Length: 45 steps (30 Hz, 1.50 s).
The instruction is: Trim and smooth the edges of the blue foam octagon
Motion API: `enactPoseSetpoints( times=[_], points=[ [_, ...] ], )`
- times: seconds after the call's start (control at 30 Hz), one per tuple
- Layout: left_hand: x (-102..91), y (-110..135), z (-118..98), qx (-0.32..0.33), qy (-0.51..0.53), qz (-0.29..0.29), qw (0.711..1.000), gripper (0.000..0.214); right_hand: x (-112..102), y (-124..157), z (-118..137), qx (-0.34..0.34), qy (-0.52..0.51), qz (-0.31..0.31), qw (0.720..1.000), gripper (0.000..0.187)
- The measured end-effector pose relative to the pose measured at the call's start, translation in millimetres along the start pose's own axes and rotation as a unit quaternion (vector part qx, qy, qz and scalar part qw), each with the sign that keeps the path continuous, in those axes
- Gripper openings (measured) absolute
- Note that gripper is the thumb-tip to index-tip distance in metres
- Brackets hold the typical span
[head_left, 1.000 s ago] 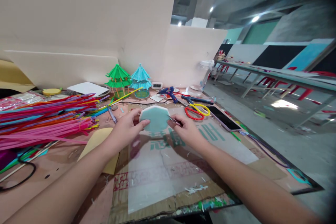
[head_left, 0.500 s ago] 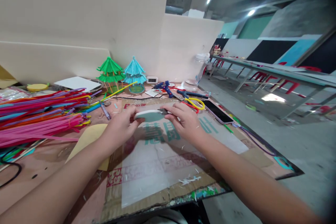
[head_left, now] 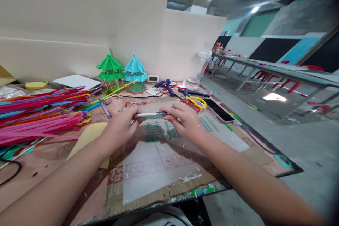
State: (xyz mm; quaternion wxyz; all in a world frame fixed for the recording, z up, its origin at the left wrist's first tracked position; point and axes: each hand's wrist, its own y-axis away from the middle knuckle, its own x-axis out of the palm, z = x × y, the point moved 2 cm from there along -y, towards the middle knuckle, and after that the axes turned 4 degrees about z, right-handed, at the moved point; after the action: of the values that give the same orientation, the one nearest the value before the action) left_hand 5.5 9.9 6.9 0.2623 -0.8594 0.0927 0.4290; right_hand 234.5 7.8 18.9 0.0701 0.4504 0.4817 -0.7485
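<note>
Over the far half of the printed sheet [head_left: 144, 185], a pale slab [head_left: 147, 115] was held up edge-on, its long axis running left to right. Left hand [head_left: 122, 126] lay to the slab's left and touched it: thumb and fingers pinched that end. Right hand [head_left: 185, 118] lay off the opposite end, thumb and fingers closed on a small pointed tool [head_left: 162, 113], blade-like by its look. Tool tip met the slab's right end, or nearly; true contact could not be told. Left was thus the nearer hand, the right reaching the slab through the tool.

Compared with one second before: the slab's broad, many-sided face had then been turned to the viewer; now only a thin white rim showed. Half a second before, it had already tipped most of the way, with a sliver of face left.

Farther out: white shavings [head_left: 190, 177] lay at the sheet's near edge. Scissors [head_left: 203, 103] and a phone [head_left: 219, 110] sat at its far right, a glue gun [head_left: 167, 85] beyond its far edge. Fuzzy stems [head_left: 47, 113] were heaped to its left.
</note>
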Motion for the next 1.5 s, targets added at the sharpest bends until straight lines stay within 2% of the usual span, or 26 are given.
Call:
enactPoseSetpoints(
  times=[0.33,0.67,1.03,1.5],
  points=[
    [-0.7,-0.2,-0.2,0.005,0.011,0.008,1.000,0.011,1.7,0.2,-1.8,-0.011,-0.005,-0.009,1.000,0.032],
    [0.7,-2.8,3.7,-0.001,0.012,0.004,1.000,0.007,1.2,-0.1,-0.6,0.028,-0.032,0.007,0.999,0.032],
    [-3.6,-0.4,0.5,-0.008,-0.065,0.009,0.998,0.014,2.9,-0.1,-0.1,0.025,-0.033,0.014,0.999,0.032],
    [-1.0,1.5,-0.2,0.019,-0.063,0.020,0.998,0.016,4.1,-0.6,3.8,0.027,-0.036,0.023,0.999,0.034]
  ],
)
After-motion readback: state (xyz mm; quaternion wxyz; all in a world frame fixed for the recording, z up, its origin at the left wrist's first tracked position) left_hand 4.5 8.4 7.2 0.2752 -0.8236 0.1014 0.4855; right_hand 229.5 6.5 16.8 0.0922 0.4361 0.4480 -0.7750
